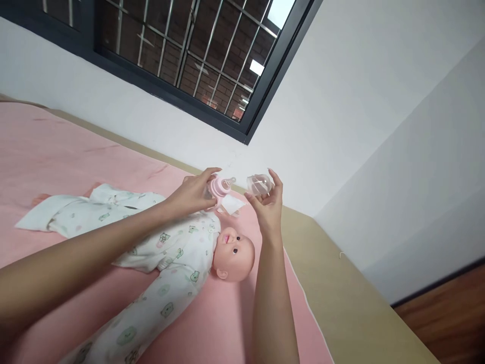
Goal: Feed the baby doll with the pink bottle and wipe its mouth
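1. Head view: the left hand (195, 194) is gripping a pink bottle (216, 189) by its collar, teat exposed, above the doll (182, 258) lying on the pink sheet (45, 156).
2. The right hand (267, 205) is pinching the clear cap (259, 184), just beside the teat, apart.
3. Judged step: uncapping complete; the next move calls for tilting the teat to the doll's mouth.

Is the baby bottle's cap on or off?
Off: the right hand holds the clear cap apart from the bottle, whose teat is bare, in the left hand.
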`<state>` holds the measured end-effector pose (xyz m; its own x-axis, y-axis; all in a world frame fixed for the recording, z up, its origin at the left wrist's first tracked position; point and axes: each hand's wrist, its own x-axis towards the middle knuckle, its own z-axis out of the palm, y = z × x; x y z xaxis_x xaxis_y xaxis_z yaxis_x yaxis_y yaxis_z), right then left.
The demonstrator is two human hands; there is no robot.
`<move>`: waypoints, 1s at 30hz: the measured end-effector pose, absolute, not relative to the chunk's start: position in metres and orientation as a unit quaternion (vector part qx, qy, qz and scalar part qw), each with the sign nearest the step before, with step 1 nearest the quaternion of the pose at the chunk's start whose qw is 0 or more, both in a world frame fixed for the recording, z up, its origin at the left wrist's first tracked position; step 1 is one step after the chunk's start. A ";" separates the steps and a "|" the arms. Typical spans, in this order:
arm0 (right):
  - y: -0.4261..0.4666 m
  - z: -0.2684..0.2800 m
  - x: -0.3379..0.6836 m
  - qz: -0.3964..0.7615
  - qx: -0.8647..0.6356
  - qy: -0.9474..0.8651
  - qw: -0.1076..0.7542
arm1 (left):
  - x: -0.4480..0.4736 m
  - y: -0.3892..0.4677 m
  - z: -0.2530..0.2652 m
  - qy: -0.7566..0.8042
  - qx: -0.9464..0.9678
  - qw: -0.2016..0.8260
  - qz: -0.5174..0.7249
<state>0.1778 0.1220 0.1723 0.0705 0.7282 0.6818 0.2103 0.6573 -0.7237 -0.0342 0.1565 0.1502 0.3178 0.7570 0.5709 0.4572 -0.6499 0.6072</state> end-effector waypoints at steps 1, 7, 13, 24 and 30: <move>0.117 0.174 0.169 0.207 -0.353 -0.666 0.623 | -0.033 0.153 0.151 0.377 0.803 0.154 0.435; 0.111 0.167 0.140 0.211 -0.364 -0.718 0.554 | -0.031 0.145 0.153 0.328 0.815 0.157 0.451; 0.107 0.171 0.147 0.317 -0.333 -0.747 0.480 | -0.043 0.149 0.159 0.278 0.779 0.309 0.469; 0.100 0.166 0.119 0.331 -0.338 -0.692 0.546 | -0.051 0.143 0.168 0.254 0.726 0.430 0.472; 0.100 0.166 0.114 0.275 -0.353 -0.695 0.562 | -0.051 0.138 0.174 0.249 0.727 0.459 0.447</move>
<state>0.1142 0.0998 0.1657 -0.1181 0.8005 0.5875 0.1811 0.5991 -0.7799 -0.0510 0.1376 0.1739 0.4771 0.7714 0.4210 -0.0483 -0.4553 0.8890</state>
